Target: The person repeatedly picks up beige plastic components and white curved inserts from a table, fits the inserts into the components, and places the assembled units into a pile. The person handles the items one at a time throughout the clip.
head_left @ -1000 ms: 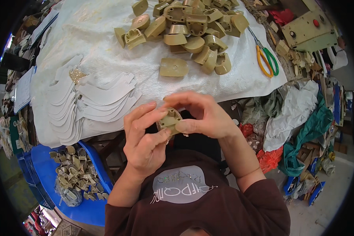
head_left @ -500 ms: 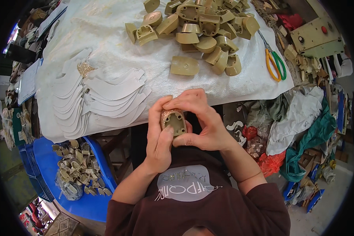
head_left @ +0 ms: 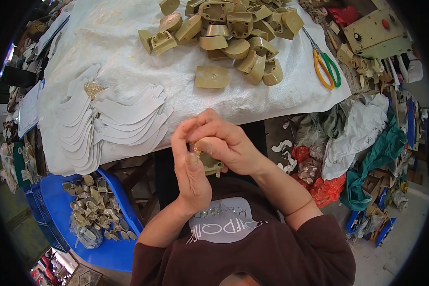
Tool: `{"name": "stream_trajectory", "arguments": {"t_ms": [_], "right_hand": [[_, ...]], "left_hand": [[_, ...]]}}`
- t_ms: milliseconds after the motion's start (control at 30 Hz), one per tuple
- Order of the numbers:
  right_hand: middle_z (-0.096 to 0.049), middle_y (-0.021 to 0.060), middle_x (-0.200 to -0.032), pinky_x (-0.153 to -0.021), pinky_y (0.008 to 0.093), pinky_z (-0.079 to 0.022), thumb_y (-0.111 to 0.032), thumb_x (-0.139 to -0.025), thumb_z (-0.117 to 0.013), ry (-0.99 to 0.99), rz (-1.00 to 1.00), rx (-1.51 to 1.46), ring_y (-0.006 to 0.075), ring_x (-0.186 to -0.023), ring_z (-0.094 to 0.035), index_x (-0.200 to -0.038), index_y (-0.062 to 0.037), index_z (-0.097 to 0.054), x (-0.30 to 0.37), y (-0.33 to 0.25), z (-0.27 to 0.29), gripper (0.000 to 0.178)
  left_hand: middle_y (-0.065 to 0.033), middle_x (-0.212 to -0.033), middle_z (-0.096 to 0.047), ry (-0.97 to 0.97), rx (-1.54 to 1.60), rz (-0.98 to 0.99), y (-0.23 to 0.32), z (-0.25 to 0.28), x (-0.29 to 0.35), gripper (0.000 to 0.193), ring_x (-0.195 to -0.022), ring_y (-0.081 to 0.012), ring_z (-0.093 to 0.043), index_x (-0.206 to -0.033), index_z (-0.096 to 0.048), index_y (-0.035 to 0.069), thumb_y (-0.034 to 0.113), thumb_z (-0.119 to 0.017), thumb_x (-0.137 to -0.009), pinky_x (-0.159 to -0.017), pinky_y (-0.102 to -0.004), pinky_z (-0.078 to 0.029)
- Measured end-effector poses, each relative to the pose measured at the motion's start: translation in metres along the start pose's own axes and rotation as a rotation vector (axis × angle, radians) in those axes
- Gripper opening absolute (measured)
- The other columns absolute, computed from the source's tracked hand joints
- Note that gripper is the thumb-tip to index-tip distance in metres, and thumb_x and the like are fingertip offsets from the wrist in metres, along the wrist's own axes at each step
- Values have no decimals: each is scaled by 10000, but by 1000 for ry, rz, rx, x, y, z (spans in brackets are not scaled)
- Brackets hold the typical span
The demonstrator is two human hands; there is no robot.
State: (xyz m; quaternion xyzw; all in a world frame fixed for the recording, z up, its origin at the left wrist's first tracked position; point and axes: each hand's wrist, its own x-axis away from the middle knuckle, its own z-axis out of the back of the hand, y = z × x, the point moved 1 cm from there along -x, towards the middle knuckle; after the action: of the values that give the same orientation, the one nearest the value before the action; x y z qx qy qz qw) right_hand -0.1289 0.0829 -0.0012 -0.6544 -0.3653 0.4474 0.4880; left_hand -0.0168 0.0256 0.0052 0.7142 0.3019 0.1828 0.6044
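Observation:
In front of my chest, just off the table's near edge, I hold an olive plastic shoe heel (head_left: pixel 211 164) between both hands. My left hand (head_left: pixel 191 178) is closed around its left side, with the thumb upright against it. The fingers of my right hand (head_left: pixel 231 147) bend over the top, thumb and forefinger pressing at a strip of gold glitter covering (head_left: pixel 196 151) on the heel. Much of the heel is hidden by my fingers. Nearest on the table lie fanned stacks of white curved pieces (head_left: pixel 131 119), with one glitter face (head_left: pixel 94 89) showing among them.
A pile of bare olive heels (head_left: pixel 238 47) covers the far table, one heel (head_left: pixel 212 77) lying apart. Scissors (head_left: pixel 326 69) with orange and green handles lie at the right. On a blue chair (head_left: pixel 105 257) at lower left sit several glittery heels (head_left: pixel 93 202). Plastic bags (head_left: pixel 352 143) crowd the right.
The heel has tilted in my hands, so its hollow side shows less. My right fingers and thumb have curled in over its top edge. The whole view has shifted slightly.

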Motion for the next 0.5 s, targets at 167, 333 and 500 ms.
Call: {"name": "stream_trajectory", "arguments": {"t_ms": [167,333,500], "right_hand": [[-535,106,-1211,-1017,393,-319,-171,-948,-486,96,41,-9,253,-1099,-479,-1237,-19,-527,11,4,-16,329],[-525,118,-1254,-993,356,-354,-207,-960,-462,101,-63,-152,258,-1124,-491,-1306,-3,-475,18,9,-23,402],[-559,122,-1205,-924,320,-411,-337,-989,-412,218,31,120,230,-1031,-541,-1334,-8,-449,14,9,-26,478]], "left_hand": [[-117,-1216,-449,189,-4,-29,-7,3,-5,556,-1093,-169,-476,-1366,-290,13,365,-410,-951,-944,-297,-381],[-101,-1216,-449,175,210,51,0,1,-2,520,-1103,-171,-471,-1379,-275,24,282,-407,-948,-954,-312,-382],[-99,-1201,-472,181,135,58,-8,1,-2,557,-1073,-188,-503,-1419,-241,90,391,-374,-969,-921,-339,-417]]}}
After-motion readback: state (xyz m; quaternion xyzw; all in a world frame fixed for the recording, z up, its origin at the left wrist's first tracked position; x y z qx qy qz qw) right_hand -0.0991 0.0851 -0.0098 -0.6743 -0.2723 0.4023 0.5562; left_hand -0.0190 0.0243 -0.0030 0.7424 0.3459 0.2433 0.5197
